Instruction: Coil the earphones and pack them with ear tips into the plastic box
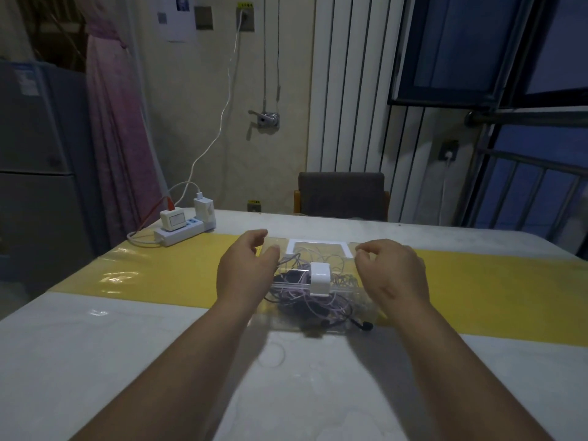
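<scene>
— Dim room, head view: a white table [95, 329] with a yellow strip [159, 275] across it. Where are the task things?

— The clear plastic box [356, 292] sits mid-table on the near edge of the strip. The earphones [305, 300] are a loose tangle of pale and dark cord in and around it. A black end [366, 325] pokes out at the near right corner. I cannot pick out any ear tips.

— And the hands?

— The left hand [245, 272] hovers just beside the box's left side and the right hand [394, 268] beside its right. Both have loosely curled fingers and grasp nothing. Whether the left thumb touches the plastic, I cannot tell.

— What could go wrong?

— Nothing looks coiled yet. Pulling one strand from that knot would likely tighten it or drag the light box along. Closing the lid with the black end outside could pinch the cord. Small ear tips could easily be lost in this gloom or trapped under cable. The power strip [181, 233] at far left is well apart, so I doubt it interferes.
</scene>
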`<state>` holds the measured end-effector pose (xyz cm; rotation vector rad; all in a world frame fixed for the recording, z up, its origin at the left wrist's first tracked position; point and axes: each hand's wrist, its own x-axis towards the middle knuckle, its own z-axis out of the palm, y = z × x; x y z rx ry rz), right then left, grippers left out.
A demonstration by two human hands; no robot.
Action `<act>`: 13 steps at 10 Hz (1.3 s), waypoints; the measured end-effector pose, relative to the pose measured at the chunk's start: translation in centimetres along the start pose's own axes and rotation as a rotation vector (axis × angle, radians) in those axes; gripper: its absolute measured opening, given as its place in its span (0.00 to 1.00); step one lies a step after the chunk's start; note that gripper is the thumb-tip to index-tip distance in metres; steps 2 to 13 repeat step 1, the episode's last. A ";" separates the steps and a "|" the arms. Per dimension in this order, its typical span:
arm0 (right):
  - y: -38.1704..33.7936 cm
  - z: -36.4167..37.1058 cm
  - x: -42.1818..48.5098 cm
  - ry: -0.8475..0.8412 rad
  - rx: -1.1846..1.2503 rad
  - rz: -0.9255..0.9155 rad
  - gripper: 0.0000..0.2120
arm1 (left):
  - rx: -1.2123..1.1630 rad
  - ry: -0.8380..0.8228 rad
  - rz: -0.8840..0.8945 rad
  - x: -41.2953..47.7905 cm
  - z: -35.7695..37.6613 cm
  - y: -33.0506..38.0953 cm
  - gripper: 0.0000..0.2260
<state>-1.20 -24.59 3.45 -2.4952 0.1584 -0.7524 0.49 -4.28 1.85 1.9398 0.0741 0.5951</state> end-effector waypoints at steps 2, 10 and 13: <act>-0.7 -1.0 0.2 0.036 0.183 0.007 0.11 | -0.035 0.030 0.054 0.4 -0.5 1.1 0.14; -0.7 -1.0 0.2 0.036 0.183 0.007 0.11 | -0.035 0.030 0.054 0.4 -0.5 1.1 0.14; -0.7 -1.0 0.2 0.036 0.183 0.007 0.11 | -0.035 0.030 0.054 0.4 -0.5 1.1 0.14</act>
